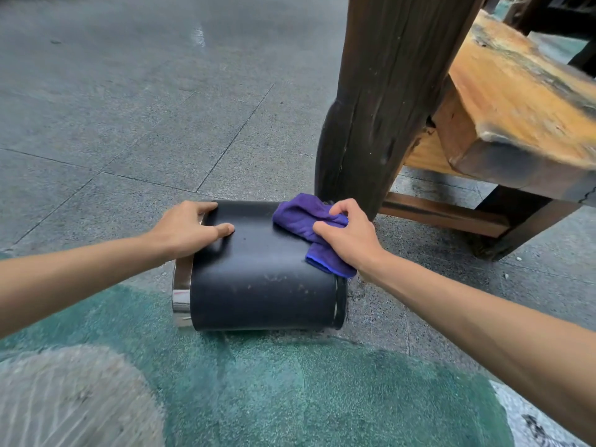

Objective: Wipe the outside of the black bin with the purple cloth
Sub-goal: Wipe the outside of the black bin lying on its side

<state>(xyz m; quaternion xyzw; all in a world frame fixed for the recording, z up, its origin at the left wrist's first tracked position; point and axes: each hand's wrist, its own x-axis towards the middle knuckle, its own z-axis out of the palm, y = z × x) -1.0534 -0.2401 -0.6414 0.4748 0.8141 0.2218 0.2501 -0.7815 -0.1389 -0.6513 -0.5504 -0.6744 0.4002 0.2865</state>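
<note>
Head view, black bin (258,269) lying on its side on the paving near me, my left hand (187,229) flat on its left end, fingers straight, my right hand (350,235) gripping the purple cloth (300,221) against its far right side, wooden bench (503,101) far right

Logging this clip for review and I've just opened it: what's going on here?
A person is cleaning a black bin that lies on its side on the paved ground, beside a dark wooden post. The left hand rests on the bin near its shiny metal rim, steadying it. The right hand holds a bunched purple cloth against the upper curved side of the bin. Pale smudges show on the bin's near side.
</note>
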